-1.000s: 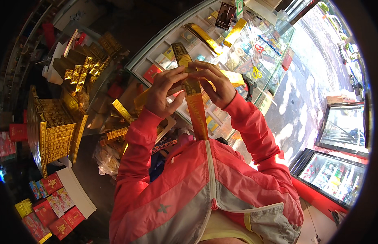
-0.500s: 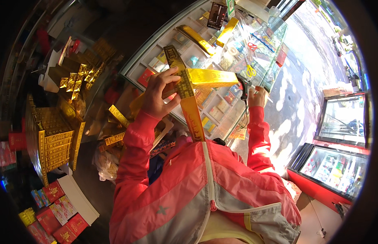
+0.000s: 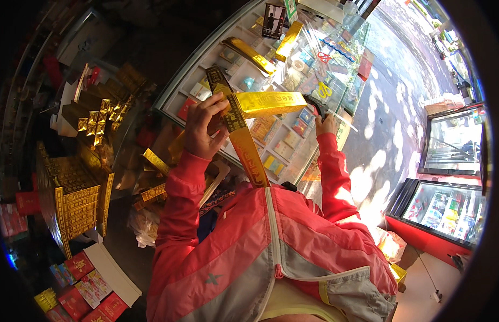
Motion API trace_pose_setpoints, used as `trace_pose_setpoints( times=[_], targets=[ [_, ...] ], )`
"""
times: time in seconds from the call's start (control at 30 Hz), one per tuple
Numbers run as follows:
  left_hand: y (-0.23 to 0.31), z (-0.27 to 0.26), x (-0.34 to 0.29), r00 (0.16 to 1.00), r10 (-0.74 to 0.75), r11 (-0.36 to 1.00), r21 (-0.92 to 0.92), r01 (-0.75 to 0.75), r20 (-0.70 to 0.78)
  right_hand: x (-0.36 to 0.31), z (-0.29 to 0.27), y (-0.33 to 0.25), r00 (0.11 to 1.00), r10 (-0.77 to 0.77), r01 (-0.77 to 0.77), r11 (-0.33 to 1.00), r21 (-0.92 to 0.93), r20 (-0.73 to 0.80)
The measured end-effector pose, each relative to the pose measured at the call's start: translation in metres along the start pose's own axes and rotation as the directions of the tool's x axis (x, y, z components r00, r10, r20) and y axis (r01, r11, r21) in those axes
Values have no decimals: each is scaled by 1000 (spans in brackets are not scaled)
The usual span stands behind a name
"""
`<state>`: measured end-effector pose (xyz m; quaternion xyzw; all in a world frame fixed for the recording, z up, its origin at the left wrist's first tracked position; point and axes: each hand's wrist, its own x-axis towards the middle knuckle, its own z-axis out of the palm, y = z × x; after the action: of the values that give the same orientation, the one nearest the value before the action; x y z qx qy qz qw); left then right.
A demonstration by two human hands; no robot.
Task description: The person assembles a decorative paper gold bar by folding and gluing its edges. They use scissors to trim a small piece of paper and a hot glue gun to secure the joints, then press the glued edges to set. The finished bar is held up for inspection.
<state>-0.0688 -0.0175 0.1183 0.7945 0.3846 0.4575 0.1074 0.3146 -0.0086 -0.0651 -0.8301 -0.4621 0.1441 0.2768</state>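
My left hand (image 3: 202,127) is closed on a long gold cardboard strip (image 3: 244,142), its fingers and thumb pinching the dark patterned upper part. The strip slants down to my jacket. From its side a second gold strip (image 3: 273,103) sticks out to the right over the glass counter. My right hand (image 3: 326,125) grips a black hot glue gun (image 3: 316,104), with a white glue stick (image 3: 346,122) poking out behind. The gun's front end is at the right end of the second strip; whether it touches I cannot tell.
On the glass counter (image 3: 177,88) lie two more gold strips (image 3: 249,55), yellow scissors (image 3: 324,89) and red scissors (image 3: 324,57). Gold cardboard structures (image 3: 78,201) stand at left, above red boxes (image 3: 75,303). Loose gold pieces (image 3: 156,161) lie beside my left arm. Glass-topped cabinets (image 3: 437,209) stand right.
The view has shifted slightly. My right hand and the glue gun have moved a little left and turned, still at the strip's end. My left hand keeps its hold.
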Motion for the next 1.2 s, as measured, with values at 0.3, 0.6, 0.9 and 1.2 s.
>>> trace_pose_setpoints(
  times=[0.3, 0.6, 0.9, 1.2],
  targets=[
    [-3, 6, -3, 994, -43, 999, 1, 43, -96, -33, -103, -52, 993, -111, 86, 585, 806, -26],
    [-6, 10, 2, 983, -60, 998, -14, 59, -171, -114, -131, -174, 850, -449, -92, 387, 918, 274],
    [-9, 12, -2, 958, -150, 988, -74, 136, -244, -127, -95, -193, 792, -539, 102, 579, 809, 287],
    [-17, 21, -3, 907, -277, 946, -254, 201, -317, -110, -99, -205, 666, -719, 461, 606, 649, 198]
  ],
)
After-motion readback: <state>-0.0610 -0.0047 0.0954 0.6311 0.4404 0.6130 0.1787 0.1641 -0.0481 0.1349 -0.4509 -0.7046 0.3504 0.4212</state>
